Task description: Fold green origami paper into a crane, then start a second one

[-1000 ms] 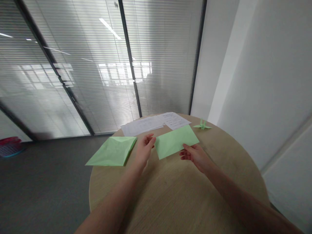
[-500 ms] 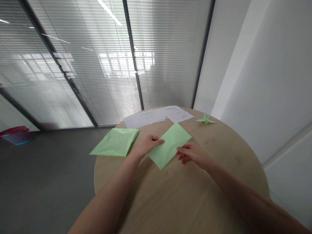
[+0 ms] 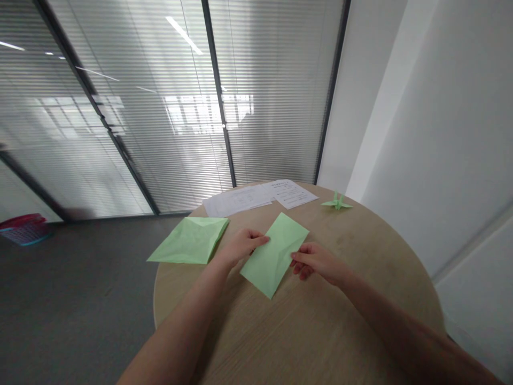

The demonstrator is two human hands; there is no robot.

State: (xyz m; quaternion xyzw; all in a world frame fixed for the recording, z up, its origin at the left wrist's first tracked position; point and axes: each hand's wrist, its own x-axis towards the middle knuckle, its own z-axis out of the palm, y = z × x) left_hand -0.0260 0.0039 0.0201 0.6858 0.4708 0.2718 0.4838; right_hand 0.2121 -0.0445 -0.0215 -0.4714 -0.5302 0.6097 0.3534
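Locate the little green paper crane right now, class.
In the head view, the green paper crane sits near the far right edge of the table, right of the white printed sheets and beyond the right hand.

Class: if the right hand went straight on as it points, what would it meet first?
The green paper, whose edge the right hand touches; beyond it, probably the left hand, though depth is unclear.

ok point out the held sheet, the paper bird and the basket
Held sheet (image 3: 277,255): head view, middle of its upper face.
Paper bird (image 3: 337,203): head view, on its body between the wings.
Basket (image 3: 27,232): head view, on its side wall.
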